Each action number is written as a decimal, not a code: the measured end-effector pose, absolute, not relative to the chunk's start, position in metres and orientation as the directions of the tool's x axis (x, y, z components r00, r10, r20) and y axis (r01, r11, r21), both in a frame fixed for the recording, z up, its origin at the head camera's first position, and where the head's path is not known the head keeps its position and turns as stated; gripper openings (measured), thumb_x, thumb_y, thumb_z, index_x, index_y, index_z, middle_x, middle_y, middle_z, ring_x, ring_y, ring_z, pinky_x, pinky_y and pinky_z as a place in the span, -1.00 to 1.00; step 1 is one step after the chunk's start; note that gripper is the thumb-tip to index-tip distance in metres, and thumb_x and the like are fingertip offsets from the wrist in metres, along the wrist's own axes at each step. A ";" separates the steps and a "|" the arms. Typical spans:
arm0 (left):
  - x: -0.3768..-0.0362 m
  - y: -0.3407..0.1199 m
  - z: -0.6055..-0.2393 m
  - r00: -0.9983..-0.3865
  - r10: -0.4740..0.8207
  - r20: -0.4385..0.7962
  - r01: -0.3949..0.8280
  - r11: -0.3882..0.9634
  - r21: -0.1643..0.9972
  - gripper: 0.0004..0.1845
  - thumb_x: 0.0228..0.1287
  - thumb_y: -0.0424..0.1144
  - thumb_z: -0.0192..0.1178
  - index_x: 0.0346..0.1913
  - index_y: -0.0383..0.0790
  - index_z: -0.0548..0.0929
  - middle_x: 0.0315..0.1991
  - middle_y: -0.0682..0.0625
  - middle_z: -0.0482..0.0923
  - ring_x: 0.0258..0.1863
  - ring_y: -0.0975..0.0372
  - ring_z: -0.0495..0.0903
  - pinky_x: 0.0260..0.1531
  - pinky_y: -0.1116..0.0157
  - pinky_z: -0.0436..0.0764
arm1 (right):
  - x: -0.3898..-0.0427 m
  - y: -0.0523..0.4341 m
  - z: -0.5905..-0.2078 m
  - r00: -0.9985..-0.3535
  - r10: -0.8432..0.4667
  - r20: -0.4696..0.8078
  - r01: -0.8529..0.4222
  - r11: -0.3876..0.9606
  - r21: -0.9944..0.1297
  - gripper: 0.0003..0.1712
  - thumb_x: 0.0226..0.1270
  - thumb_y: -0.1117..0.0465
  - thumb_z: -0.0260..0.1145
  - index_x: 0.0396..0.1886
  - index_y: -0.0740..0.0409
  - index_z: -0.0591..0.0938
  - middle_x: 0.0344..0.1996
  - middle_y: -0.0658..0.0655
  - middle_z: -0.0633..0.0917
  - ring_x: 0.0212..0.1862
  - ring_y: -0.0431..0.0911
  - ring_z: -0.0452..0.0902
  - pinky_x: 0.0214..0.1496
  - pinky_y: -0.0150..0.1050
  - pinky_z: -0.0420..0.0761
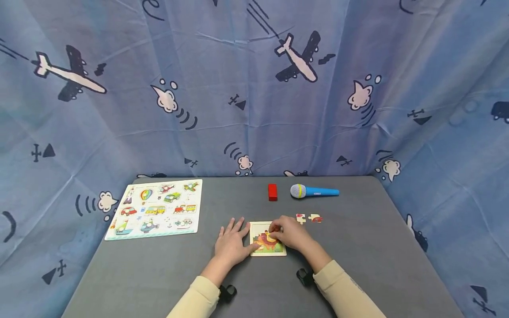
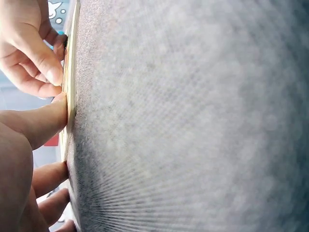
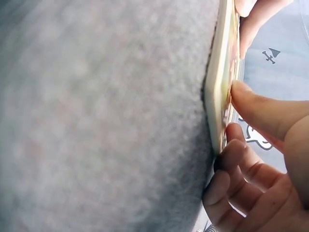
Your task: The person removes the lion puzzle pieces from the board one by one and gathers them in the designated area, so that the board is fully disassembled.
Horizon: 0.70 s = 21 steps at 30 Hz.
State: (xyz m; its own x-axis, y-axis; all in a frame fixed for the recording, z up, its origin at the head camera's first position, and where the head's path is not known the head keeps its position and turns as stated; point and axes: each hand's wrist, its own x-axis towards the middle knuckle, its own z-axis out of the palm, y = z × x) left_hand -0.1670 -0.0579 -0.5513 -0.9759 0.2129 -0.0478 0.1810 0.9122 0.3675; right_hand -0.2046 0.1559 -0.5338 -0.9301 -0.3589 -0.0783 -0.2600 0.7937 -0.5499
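Pale-wood-framed square picture puzzle [image 1: 267, 248] is lying between left hand [image 1: 232, 247] and right hand [image 1: 292, 232]: the left, spread, is thumbing its left side, apparently steadying it; the right is touching its right side, any pinch unclear! Two red-and-white jigsaw pieces [image 1: 316, 218] are sitting beyond its far right corner.

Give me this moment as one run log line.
left hand: thumb on framed jigsaw puzzle; right hand: touching it; loose: two jigsaw pieces; beyond: red block, blue microphone
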 end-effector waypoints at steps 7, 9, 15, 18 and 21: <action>-0.167 -0.058 -0.552 -0.976 0.213 -0.044 0.183 0.914 0.363 -0.15 0.05 0.35 0.19 0.38 0.03 0.36 0.45 0.01 0.20 0.49 0.00 0.03 0.39 -0.13 0.08 | -0.206 0.154 -0.535 -0.943 -0.322 -0.079 -0.232 0.810 -0.539 -0.88 0.11 0.12 0.45 -0.36 -0.04 0.68 -0.50 -0.07 0.50 -0.43 -0.20 0.37 -0.37 -0.30 0.41; -0.167 -0.058 -0.552 -0.976 0.214 -0.039 0.186 0.916 0.356 -0.16 0.05 0.35 0.19 0.37 0.03 0.37 0.44 0.01 0.20 0.48 0.00 0.04 0.38 -0.13 0.09 | -0.207 0.154 -0.535 -0.944 -0.322 -0.073 -0.235 0.810 -0.538 -0.88 0.10 0.13 0.46 -0.38 -0.03 0.67 -0.51 -0.06 0.49 -0.43 -0.19 0.36 -0.38 -0.30 0.40; -0.166 -0.057 -0.550 -0.976 0.213 -0.049 0.181 0.915 0.361 -0.16 0.05 0.35 0.19 0.37 0.02 0.38 0.44 0.01 0.20 0.49 0.00 0.03 0.38 -0.14 0.08 | -0.207 0.154 -0.536 -0.946 -0.315 -0.078 -0.226 0.811 -0.540 -0.89 0.12 0.16 0.45 -0.43 -0.05 0.64 -0.49 -0.02 0.47 -0.42 -0.16 0.35 -0.38 -0.28 0.37; -0.166 -0.057 -0.550 -0.976 0.211 -0.052 0.179 0.917 0.355 -0.16 0.06 0.36 0.18 0.37 0.02 0.37 0.45 0.01 0.20 0.49 0.00 0.03 0.39 -0.13 0.08 | -0.207 0.155 -0.536 -0.954 -0.289 -0.084 -0.198 0.812 -0.549 -0.89 0.12 0.16 0.44 -0.44 -0.09 0.63 -0.35 0.02 0.48 -0.33 -0.13 0.37 -0.29 -0.23 0.43; -0.166 -0.058 -0.550 -0.976 0.211 -0.048 0.181 0.920 0.348 -0.16 0.06 0.37 0.17 0.37 0.03 0.37 0.45 0.01 0.20 0.49 0.00 0.03 0.39 -0.13 0.09 | -0.206 0.155 -0.535 -0.961 -0.267 -0.073 -0.182 0.809 -0.560 -0.87 0.09 0.16 0.46 -0.46 -0.12 0.63 -0.25 0.03 0.49 -0.29 -0.11 0.38 -0.24 -0.21 0.45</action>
